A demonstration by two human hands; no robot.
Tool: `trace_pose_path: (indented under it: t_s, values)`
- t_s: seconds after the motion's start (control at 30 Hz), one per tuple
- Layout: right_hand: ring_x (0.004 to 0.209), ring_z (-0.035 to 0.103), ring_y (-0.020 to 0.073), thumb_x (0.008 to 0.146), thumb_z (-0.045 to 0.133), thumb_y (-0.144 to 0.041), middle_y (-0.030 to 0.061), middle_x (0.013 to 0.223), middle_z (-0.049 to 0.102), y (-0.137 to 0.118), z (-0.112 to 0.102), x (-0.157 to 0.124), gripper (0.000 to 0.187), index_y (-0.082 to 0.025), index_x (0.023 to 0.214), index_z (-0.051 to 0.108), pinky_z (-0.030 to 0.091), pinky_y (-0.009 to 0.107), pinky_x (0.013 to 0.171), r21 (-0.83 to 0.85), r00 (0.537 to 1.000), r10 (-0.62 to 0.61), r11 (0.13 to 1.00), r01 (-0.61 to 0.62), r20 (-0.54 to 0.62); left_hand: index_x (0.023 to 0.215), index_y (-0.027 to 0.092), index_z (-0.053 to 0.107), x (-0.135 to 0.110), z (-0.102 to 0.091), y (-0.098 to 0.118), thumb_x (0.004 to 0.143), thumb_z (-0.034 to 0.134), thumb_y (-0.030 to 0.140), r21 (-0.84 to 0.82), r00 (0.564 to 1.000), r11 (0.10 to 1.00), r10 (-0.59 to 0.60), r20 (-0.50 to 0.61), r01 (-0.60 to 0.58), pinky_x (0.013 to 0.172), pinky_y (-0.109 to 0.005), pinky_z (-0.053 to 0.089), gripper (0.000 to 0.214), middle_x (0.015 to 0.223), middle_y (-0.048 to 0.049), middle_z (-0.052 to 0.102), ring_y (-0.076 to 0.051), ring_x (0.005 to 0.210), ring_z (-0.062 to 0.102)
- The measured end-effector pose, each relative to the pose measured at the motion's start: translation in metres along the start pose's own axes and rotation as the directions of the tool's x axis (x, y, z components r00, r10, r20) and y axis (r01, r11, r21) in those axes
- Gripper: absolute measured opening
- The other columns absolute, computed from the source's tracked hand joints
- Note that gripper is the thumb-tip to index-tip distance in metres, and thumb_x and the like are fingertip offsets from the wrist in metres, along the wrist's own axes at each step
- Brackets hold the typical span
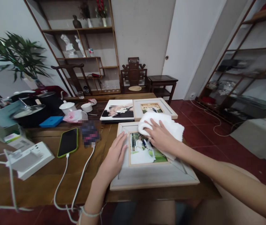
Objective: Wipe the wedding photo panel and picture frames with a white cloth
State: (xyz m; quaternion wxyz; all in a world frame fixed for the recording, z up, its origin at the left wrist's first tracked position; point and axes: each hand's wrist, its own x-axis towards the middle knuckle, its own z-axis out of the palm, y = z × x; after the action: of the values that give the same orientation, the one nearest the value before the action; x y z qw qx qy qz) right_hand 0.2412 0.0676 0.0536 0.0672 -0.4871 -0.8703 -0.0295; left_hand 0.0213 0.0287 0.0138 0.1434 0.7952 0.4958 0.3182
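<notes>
A picture frame (151, 179) with a wide pale border lies flat near the table's front edge. Its wedding photo (141, 154) shows a couple on grass. My left hand (114, 156) rests along the frame's left side, fingers stretched out and holding nothing. Gripped in my right hand (160, 136) is a white towel (175, 126), pressed against the upper right of the frame. The towel covers the frame's top right corner and part of the photo. Behind it lie a second framed photo (168, 107) and a white-edged photo panel (116, 107), side by side.
Left on the wooden table (76, 175) are a green-cased phone (67, 142), white charging cables, a power strip (33, 161), a blue box (51, 121) and a lidded pot (30, 114). A white teapot (67, 107) stands farther back. Chairs and shelves line the wall.
</notes>
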Motion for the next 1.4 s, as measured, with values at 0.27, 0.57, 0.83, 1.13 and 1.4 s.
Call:
trace_pose_path:
  t_s: [0.27, 0.57, 0.83, 1.13, 1.4]
  values:
    - [0.137, 0.018, 0.0373, 0.078, 0.045, -0.006, 0.0152, 0.147, 0.033, -0.052, -0.003, 0.007, 0.042, -0.011, 0.118, 0.058, 0.021, 0.063, 0.105, 0.132, 0.912, -0.397, 0.914, 0.383, 0.104, 0.141, 0.015, 0.03, -0.004, 0.001, -0.011, 0.087, 0.031, 0.01, -0.03, 0.992, 0.996, 0.081, -0.094, -0.084, 0.113, -0.041, 0.026, 0.054, 0.146, -0.0142, 0.036, -0.02, 0.136, 0.032]
    - [0.126, 0.041, 0.0299, 0.081, 0.055, -0.018, 0.0113, 0.131, 0.055, -0.054, -0.051, -0.09, 0.024, -0.018, 0.103, 0.063, 0.032, 0.053, 0.104, 0.297, 0.854, -0.484, 0.858, 0.42, 0.191, 0.134, 0.012, 0.042, -0.001, 0.0, -0.004, 0.088, 0.031, 0.01, 0.041, 0.999, 0.999, 0.031, -0.044, -0.029, 0.112, -0.041, 0.029, 0.048, 0.144, -0.0141, 0.04, -0.021, 0.133, 0.037]
    - [0.135, 0.028, 0.0299, 0.079, 0.044, -0.009, 0.0156, 0.138, 0.046, 0.007, -0.022, -0.067, 0.04, -0.018, 0.115, 0.057, 0.018, 0.062, 0.105, 0.068, 0.981, -0.14, 0.989, 0.132, 0.133, 0.121, 0.01, 0.056, 0.003, 0.001, -0.003, 0.092, 0.034, 0.02, 0.058, 0.994, 0.998, 0.034, 0.103, -0.04, 0.109, -0.041, 0.035, 0.039, 0.138, -0.0148, 0.048, -0.022, 0.128, 0.045]
    - [0.135, 0.026, 0.0338, 0.089, 0.038, -0.017, 0.0125, 0.128, 0.056, 0.035, 0.0, -0.012, 0.034, -0.015, 0.114, 0.06, 0.018, 0.062, 0.105, 0.022, 0.996, -0.091, 0.996, 0.092, -0.015, 0.125, 0.007, 0.054, 0.005, 0.002, -0.003, 0.092, 0.032, 0.021, 0.052, 0.993, 0.997, 0.046, 0.107, -0.052, 0.11, -0.041, 0.033, 0.042, 0.135, -0.0155, 0.052, -0.02, 0.129, 0.044]
    - [0.132, 0.033, 0.0347, 0.081, 0.051, -0.019, 0.0092, 0.135, 0.051, -0.052, -0.039, -0.098, 0.031, -0.023, 0.11, 0.062, 0.026, 0.062, 0.105, 0.352, 0.922, -0.317, 0.908, 0.227, 0.224, 0.126, 0.008, 0.053, 0.005, 0.006, -0.007, 0.092, 0.034, 0.023, 0.052, 0.997, 0.998, 0.027, 0.077, -0.031, 0.11, -0.041, 0.033, 0.042, 0.135, -0.0148, 0.052, -0.021, 0.127, 0.046]
